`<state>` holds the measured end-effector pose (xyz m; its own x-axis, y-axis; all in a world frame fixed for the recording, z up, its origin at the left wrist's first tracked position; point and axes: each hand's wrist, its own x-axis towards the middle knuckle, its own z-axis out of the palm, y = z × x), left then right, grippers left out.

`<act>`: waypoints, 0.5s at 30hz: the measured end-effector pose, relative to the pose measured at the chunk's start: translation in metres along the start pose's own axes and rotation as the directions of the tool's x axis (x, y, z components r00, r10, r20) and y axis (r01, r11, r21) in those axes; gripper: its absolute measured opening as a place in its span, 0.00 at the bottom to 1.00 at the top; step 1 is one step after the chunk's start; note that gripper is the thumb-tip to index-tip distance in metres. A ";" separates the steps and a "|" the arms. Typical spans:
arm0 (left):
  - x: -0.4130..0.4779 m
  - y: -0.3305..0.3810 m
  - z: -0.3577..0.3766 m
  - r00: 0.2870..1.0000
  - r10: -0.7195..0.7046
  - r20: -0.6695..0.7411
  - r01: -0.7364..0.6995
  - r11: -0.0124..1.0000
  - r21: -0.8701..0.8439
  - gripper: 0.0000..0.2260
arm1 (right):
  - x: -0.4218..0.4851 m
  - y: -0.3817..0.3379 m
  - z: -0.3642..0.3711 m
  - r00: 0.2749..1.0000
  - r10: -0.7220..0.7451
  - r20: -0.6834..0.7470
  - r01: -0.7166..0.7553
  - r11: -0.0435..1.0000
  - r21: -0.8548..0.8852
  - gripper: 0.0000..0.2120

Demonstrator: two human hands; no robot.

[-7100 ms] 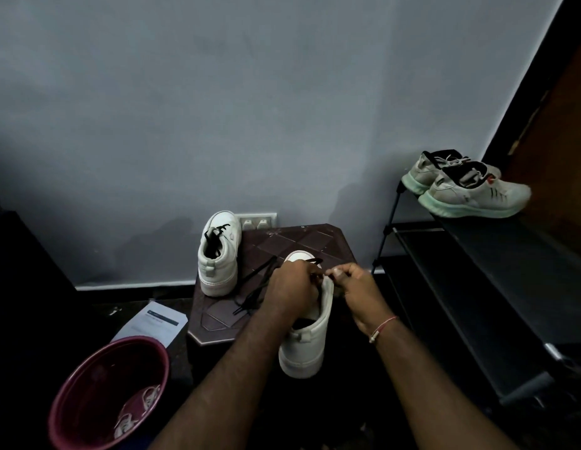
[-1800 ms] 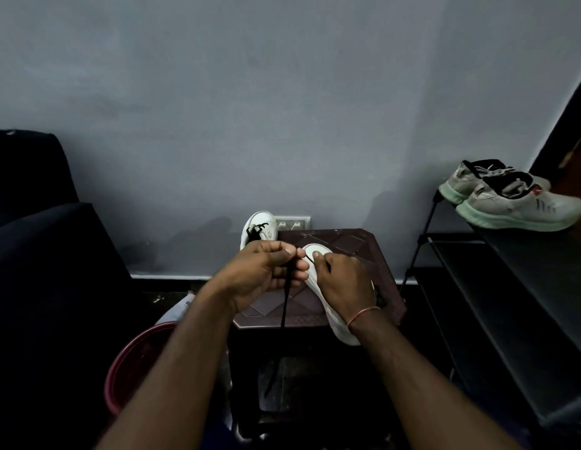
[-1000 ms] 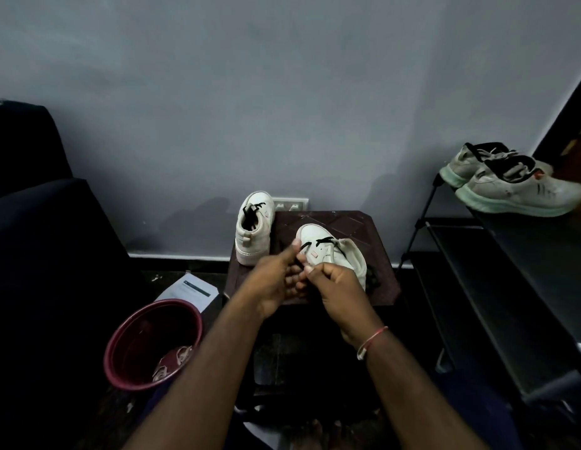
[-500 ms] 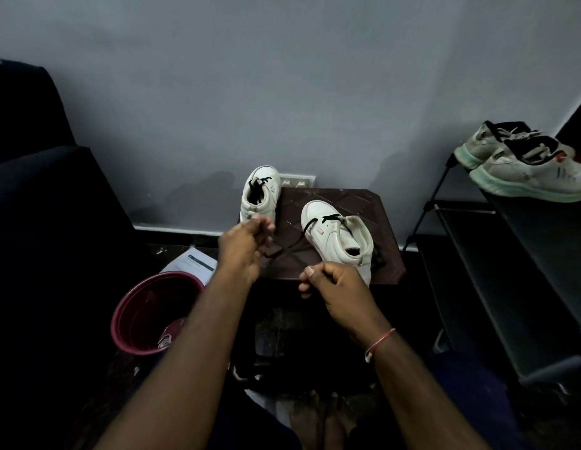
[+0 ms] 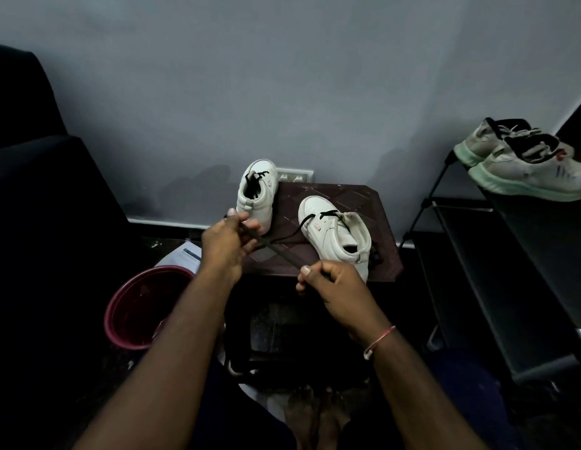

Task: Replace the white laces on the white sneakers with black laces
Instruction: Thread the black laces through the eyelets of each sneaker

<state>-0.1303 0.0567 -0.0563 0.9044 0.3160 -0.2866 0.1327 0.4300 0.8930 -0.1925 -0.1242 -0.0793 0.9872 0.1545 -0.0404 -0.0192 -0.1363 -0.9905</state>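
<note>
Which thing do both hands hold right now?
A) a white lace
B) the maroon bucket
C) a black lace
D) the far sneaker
C: the left hand and the right hand each pinch the black lace, stretched between them in front of the nearer white sneaker.

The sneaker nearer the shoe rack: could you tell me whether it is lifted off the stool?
No, the sneaker rests on the stool, while the left hand and right hand pinch its black lace.

This looks like a home: a shoe rack (image 5: 510, 271) with trainers (image 5: 526, 170) right of the right hand (image 5: 334, 287), a dark armchair (image 5: 39, 190) left of the left hand (image 5: 227, 241), a wall socket (image 5: 294, 175) beyond them.
</note>
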 end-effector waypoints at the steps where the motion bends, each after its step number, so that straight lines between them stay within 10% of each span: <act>1: -0.003 -0.003 0.000 0.995 -0.069 0.072 0.064 0.996 0.070 0.14 | 0.001 0.000 0.000 1.000 0.005 -0.009 -0.005 1.000 0.017 0.11; 7: -0.050 -0.048 0.015 0.838 -0.338 0.429 0.291 0.941 0.174 0.15 | 0.011 -0.007 0.010 1.000 -0.005 0.000 0.005 1.000 -0.006 0.12; 15: -0.007 -0.016 -0.002 1.000 -0.024 -0.005 0.025 0.998 0.052 0.08 | -0.002 -0.006 -0.002 0.996 0.069 0.062 -0.074 0.994 0.084 0.10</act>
<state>-0.1396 0.0491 -0.0695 0.8990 0.3094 -0.3099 0.1756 0.3934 0.9024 -0.1939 -0.1252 -0.0733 0.9718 0.2046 -0.1169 -0.1058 -0.0646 -0.9923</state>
